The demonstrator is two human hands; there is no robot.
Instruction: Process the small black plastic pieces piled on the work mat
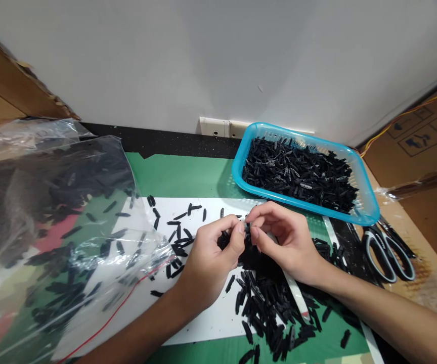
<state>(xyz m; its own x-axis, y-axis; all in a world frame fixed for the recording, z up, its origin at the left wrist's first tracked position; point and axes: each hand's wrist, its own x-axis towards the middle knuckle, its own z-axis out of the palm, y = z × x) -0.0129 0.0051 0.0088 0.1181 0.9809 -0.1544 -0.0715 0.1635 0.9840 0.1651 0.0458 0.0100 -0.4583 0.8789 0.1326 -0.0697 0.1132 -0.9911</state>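
My left hand [216, 253] and my right hand [285, 240] meet over the white sheet [199, 323], fingertips pinched close together. Something small and partly hidden lies between them; its shape is hard to make out. Below the hands many small black pieces [264, 303] are heaped on the sheet and the green surface, with a thin white strip [297, 298] among them. More black pieces [178, 240] lie scattered left of my left hand. Behind my right hand stands a blue basket [305, 210] filled with similar black pieces.
A clear zip bag [127, 298] holding black pieces covers the left side. Scissors [389, 255] with grey and black handles lie at the right, near a cardboard box [419, 146]. A wall with sockets [215, 127] rises behind the green surface [180, 174].
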